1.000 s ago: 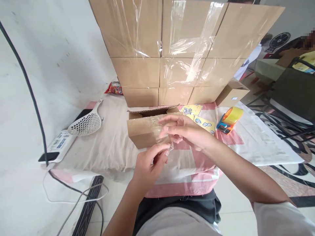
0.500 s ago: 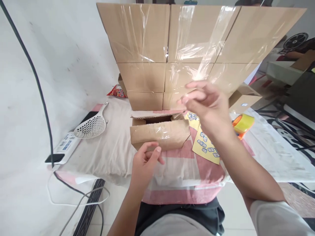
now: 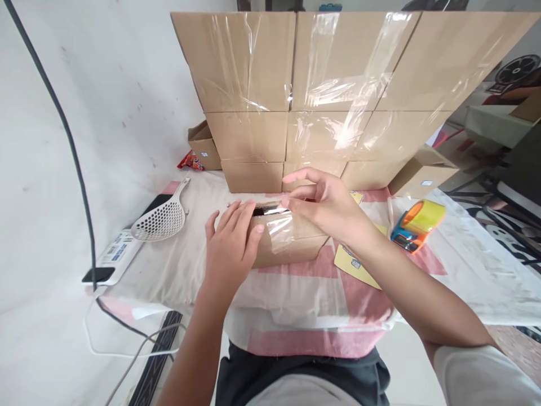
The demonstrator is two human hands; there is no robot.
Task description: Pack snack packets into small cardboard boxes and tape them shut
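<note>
A small brown cardboard box point(image 3: 291, 251) lies on the cloth in front of me, with a dark gap along its top edge. My left hand point(image 3: 232, 239) rests on the box's left end, fingers spread over the upper edge and thumb on the near face. Shiny clear tape point(image 3: 281, 230) runs over the near face up to the gap. Above the box's right half is my right hand point(image 3: 319, 197), thumb and a finger pinched at the tape by the gap, the other fingers raised. The exact pinch point is partly hidden.
Taped cardboard compartments point(image 3: 249, 135) stand upright behind. Open boxes point(image 3: 426, 175) flank them. To the right lie a tape dispenser point(image 3: 418, 225) and yellow sticker sheet point(image 3: 355, 266); to the left, a white slotted skimmer point(image 3: 160, 220), a power strip point(image 3: 116, 254) and a red packet point(image 3: 191, 160).
My right hand has come down and left from above the sticker sheet to the box's top edge. My left hand has moved up onto the box's left end, its fingers spreading.
</note>
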